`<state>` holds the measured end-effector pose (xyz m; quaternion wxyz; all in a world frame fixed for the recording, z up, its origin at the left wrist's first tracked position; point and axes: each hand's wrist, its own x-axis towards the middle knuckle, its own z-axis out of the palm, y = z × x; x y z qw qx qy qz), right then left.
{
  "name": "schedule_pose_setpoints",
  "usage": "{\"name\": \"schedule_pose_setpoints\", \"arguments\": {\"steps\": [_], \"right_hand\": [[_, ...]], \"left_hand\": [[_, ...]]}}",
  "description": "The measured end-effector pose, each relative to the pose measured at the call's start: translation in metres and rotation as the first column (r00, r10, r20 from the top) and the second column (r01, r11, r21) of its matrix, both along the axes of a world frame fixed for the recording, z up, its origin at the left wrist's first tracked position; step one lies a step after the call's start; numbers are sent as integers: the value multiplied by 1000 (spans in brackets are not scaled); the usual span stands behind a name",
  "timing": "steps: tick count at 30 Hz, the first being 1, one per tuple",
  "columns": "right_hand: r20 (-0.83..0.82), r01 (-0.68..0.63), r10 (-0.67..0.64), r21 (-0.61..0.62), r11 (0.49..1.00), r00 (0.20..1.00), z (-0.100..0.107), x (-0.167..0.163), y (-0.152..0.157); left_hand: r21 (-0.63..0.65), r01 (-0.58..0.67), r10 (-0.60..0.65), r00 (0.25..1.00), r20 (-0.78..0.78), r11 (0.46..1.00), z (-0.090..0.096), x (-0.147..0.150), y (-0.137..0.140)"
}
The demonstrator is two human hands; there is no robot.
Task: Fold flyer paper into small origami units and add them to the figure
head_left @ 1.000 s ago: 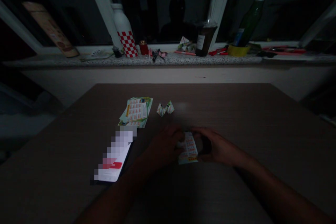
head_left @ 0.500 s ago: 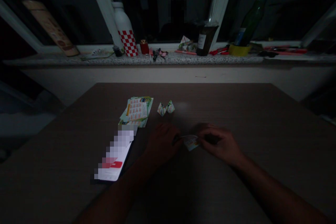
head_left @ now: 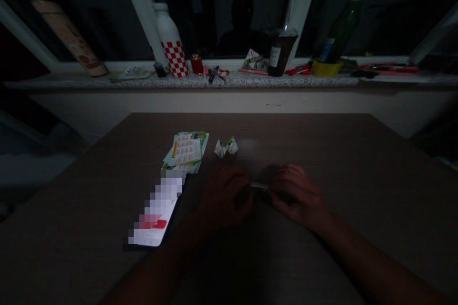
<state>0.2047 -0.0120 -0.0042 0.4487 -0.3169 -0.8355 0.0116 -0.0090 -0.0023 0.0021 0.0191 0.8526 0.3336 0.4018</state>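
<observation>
Between my two hands a small piece of folded paper (head_left: 259, 186) shows as a thin pale strip, seen nearly edge-on. My left hand (head_left: 227, 195) pinches its left end, and my right hand (head_left: 295, 195) pinches the right end. Most of the paper is hidden by fingers and shadow. Just beyond my left hand stands a small folded paper figure (head_left: 232, 146) with two pointed halves. To the left lies a stack of printed paper sheets (head_left: 186, 150), green and white. A lit phone (head_left: 153, 233) rests nearer me, left of my left forearm, its screen partly blurred out.
Along the granite windowsill (head_left: 236, 79) behind the table (head_left: 322, 138) stand a red-checked white bottle (head_left: 171, 47), a dark cup (head_left: 281, 55), a green glass bottle (head_left: 343, 26) and a tan cylinder (head_left: 67, 38). The room is dim.
The paper has turned from showing a printed face to a thin edge. Both hands have shifted slightly, with the right hand's fingers curled further over it.
</observation>
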Motion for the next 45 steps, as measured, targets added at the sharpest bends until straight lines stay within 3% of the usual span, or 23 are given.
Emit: {"name": "schedule_pose_setpoints", "arguments": {"steps": [5, 12, 28, 45], "right_hand": [[87, -36, 32, 48, 998, 996, 0, -1, -1], [165, -73, 66, 36, 997, 984, 0, -6, -3], [85, -170, 166, 38, 985, 982, 0, -10, -4], [-70, -98, 99, 5, 995, 993, 18, 4, -7]], "left_hand": [[32, 70, -69, 997, -20, 997, 4, 3, -3], [-16, 112, -112, 992, -53, 994, 0, 7, -2], [-15, 231, -232, 970, -67, 973, -2, 11, 1], [-101, 102, -106, 994, -34, 990, 5, -19, 11]]}}
